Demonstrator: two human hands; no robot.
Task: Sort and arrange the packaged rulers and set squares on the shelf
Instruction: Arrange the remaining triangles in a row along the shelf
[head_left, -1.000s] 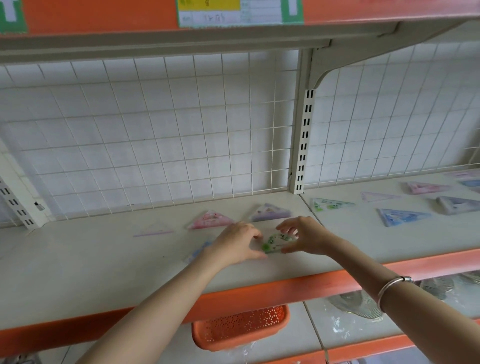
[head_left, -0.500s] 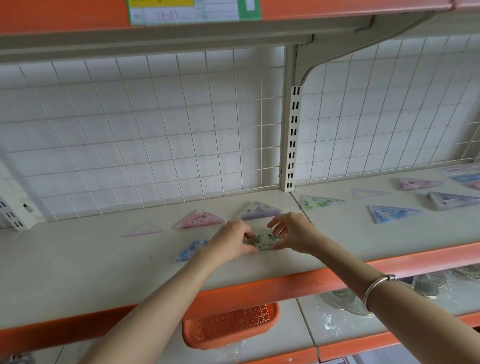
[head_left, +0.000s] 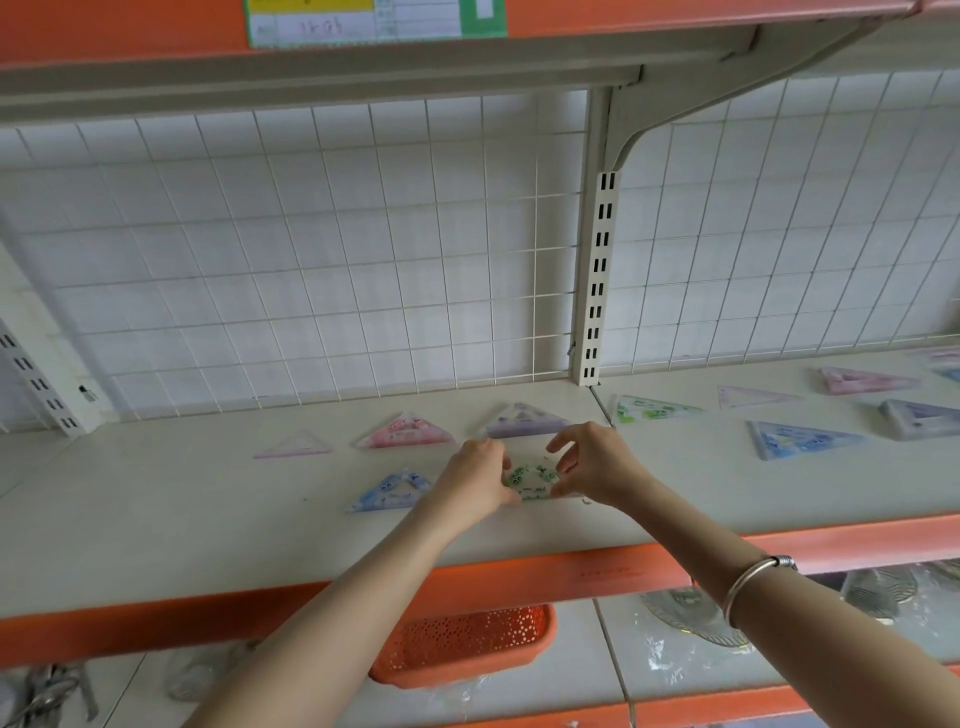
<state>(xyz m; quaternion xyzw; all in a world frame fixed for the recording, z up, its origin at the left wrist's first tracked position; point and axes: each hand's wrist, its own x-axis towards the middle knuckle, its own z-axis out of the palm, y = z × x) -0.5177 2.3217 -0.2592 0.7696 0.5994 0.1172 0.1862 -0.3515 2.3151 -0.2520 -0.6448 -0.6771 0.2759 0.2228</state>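
Item: green set square (head_left: 530, 480), centre frame, on shelf (head_left: 156, 519).
Fingers: your left hand (head_left: 475, 480) and right hand (head_left: 597, 467), curled, pinch its ends.
Risk: slick wrap may slip, knocking the neighbouring blue set square (head_left: 392, 491).

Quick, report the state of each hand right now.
Left hand: fingers curled, gripping the left side of the green set square.
Right hand: pinching the right side of the same square.
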